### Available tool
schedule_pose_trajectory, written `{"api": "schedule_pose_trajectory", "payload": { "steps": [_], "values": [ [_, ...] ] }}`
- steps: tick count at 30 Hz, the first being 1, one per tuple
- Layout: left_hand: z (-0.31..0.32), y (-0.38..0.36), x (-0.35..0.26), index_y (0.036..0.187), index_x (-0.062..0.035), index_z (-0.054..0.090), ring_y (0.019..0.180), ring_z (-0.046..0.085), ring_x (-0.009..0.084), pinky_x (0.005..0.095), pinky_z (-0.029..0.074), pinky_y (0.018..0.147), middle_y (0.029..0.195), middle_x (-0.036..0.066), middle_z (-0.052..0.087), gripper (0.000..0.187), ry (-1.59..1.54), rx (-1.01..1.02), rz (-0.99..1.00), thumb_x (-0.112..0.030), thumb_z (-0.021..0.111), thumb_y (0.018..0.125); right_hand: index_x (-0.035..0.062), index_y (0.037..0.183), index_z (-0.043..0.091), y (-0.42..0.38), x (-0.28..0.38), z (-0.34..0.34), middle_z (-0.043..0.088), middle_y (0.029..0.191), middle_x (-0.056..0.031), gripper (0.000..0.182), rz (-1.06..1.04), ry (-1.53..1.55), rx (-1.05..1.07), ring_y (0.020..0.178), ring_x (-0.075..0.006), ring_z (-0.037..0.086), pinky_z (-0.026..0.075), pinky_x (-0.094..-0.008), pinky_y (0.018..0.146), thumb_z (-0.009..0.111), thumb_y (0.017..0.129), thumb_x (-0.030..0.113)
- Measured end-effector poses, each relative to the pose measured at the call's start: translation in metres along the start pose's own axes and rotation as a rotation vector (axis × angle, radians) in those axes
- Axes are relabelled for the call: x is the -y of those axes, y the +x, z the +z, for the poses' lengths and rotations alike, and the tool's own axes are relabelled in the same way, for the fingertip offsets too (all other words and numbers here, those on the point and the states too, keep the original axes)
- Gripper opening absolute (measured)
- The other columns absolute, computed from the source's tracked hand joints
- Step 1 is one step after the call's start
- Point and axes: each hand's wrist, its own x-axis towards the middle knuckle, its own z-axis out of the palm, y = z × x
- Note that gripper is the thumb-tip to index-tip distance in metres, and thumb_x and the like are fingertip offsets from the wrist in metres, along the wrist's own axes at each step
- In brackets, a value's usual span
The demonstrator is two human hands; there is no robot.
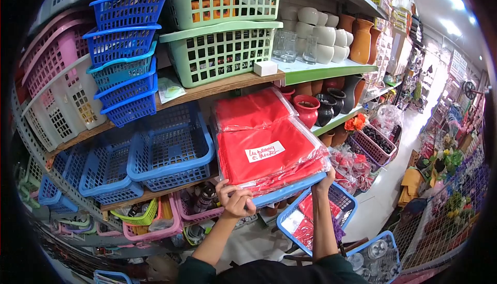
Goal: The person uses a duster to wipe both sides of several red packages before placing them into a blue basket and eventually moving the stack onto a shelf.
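Observation:
A blue plastic basket [288, 188] holds stacked flat packs of red cloth [259, 138] in clear plastic, rising above its front rim. A white label [265, 151] with red handwriting lies on the top pack. My left hand [235, 199] is closed at the basket's front left corner, its fingers curled. At the front right corner my right hand [325, 180] grips the rim, its fingers partly hidden. The basket's back end is among the shelves, and what supports it there cannot be seen.
Blue baskets [168, 147] stand on the shelf at left, green baskets [220, 51] above. Vases [306, 109] and white pots [325, 35] sit to the right. Below are a blue basket of red packs [295, 236] and one of glass jars [378, 250]. Wire mesh [440, 227] lines the right.

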Motion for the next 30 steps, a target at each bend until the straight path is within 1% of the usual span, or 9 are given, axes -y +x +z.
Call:
{"api": "schedule_pose_trajectory", "payload": {
  "steps": [8, 10, 12, 14, 15, 18, 19, 23, 30],
  "values": [
    [-0.012, -0.006, 0.002, 0.052, -0.0100, 0.051, 0.079, 0.045, 0.0223, 0.0483, 0.038, 0.085, 0.062, -0.002, 0.053, 0.020, 0.012, 0.033, -0.070, -0.015, 0.047, 0.072, 0.0006, 0.096, 0.060, -0.004, -0.001, 0.007, 0.063, 0.091, -0.0075, 0.029, -0.033, 0.072, -0.015, 0.080, -0.0166, 0.062, 0.048, -0.0290, 0.075, 0.038, 0.089, 0.020],
    [-0.010, -0.003, 0.000, 0.053, -0.0102, 0.051, 0.080, 0.045, 0.0222, 0.0482, 0.038, 0.086, 0.062, -0.002, 0.053, 0.019, 0.029, 0.043, -0.044, -0.015, 0.047, 0.071, 0.0003, 0.096, 0.059, 0.005, -0.010, -0.001, 0.063, 0.091, -0.0073, 0.029, 0.004, 0.074, -0.071, 0.078, -0.0160, 0.061, 0.049, -0.0279, 0.072, 0.038, 0.089, 0.019],
    [-0.003, -0.001, 0.001, 0.053, -0.0102, 0.052, 0.080, 0.045, 0.0220, 0.0479, 0.038, 0.086, 0.063, -0.002, 0.054, 0.018, 0.027, 0.041, -0.037, -0.015, 0.048, 0.070, 0.0000, 0.096, 0.060, 0.018, -0.027, -0.007, 0.063, 0.091, -0.0084, 0.028, -0.102, -0.041, -0.194, 0.078, -0.0174, 0.062, 0.049, -0.0283, 0.072, 0.039, 0.090, 0.018],
    [0.004, -0.001, 0.004, 0.052, -0.0099, 0.052, 0.079, 0.045, 0.0219, 0.0476, 0.038, 0.086, 0.064, -0.002, 0.054, 0.017, 0.039, 0.026, -0.003, -0.015, 0.049, 0.068, 0.0044, 0.086, 0.058, 0.022, -0.022, 0.009, 0.056, 0.079, -0.0004, 0.025, -0.004, 0.020, -0.131, 0.075, -0.0116, 0.055, 0.044, -0.0259, 0.070, 0.040, 0.089, 0.022],
    [0.008, 0.001, 0.006, 0.052, -0.0094, 0.052, 0.077, 0.046, 0.0220, 0.0473, 0.038, 0.085, 0.064, -0.001, 0.054, 0.017, 0.035, 0.021, -0.008, -0.015, 0.049, 0.068, 0.0061, 0.079, 0.056, 0.025, -0.022, 0.019, 0.056, 0.078, -0.0003, 0.023, 0.036, 0.017, -0.162, 0.073, -0.0111, 0.055, 0.043, -0.0260, 0.069, 0.041, 0.088, 0.022],
    [0.021, 0.000, 0.020, 0.052, -0.0092, 0.052, 0.075, 0.046, 0.0221, 0.0471, 0.039, 0.084, 0.064, -0.001, 0.055, 0.017, 0.059, -0.010, -0.004, -0.015, 0.049, 0.068, 0.0061, 0.078, 0.056, 0.048, -0.049, 0.008, 0.058, 0.080, -0.0006, 0.024, 0.037, 0.090, -0.093, 0.073, -0.0110, 0.055, 0.043, -0.0259, 0.068, 0.042, 0.087, 0.022],
    [0.025, 0.002, 0.025, 0.052, -0.0092, 0.051, 0.076, 0.047, 0.0221, 0.0470, 0.039, 0.084, 0.063, -0.001, 0.055, 0.017, 0.069, -0.015, 0.006, -0.015, 0.049, 0.068, 0.0031, 0.086, 0.060, 0.057, -0.060, 0.002, 0.061, 0.086, -0.0037, 0.027, 0.032, 0.053, -0.113, 0.076, -0.0133, 0.058, 0.045, -0.0271, 0.069, 0.041, 0.086, 0.023],
    [0.045, 0.004, 0.045, 0.052, -0.0101, 0.049, 0.070, 0.050, 0.0201, 0.0433, 0.041, 0.082, 0.064, -0.002, 0.055, 0.018, 0.107, -0.042, 0.034, -0.018, 0.050, 0.068, -0.0014, 0.094, 0.061, 0.058, -0.053, 0.043, 0.063, 0.093, -0.0095, 0.031, 0.058, 0.092, -0.040, 0.082, -0.0181, 0.061, 0.047, -0.0306, 0.074, 0.041, 0.084, 0.021],
    [0.061, 0.006, 0.060, 0.057, -0.0083, 0.052, 0.077, 0.053, 0.0227, 0.0456, 0.039, 0.087, 0.068, 0.001, 0.057, 0.013, 0.103, 0.027, -0.043, -0.016, 0.055, 0.068, -0.0013, 0.097, 0.060, 0.082, -0.064, 0.055, 0.064, 0.090, -0.0089, 0.033, 0.143, 0.009, -0.003, 0.078, -0.0189, 0.062, 0.049, -0.0305, 0.073, 0.044, 0.084, 0.023]
  ]
}}
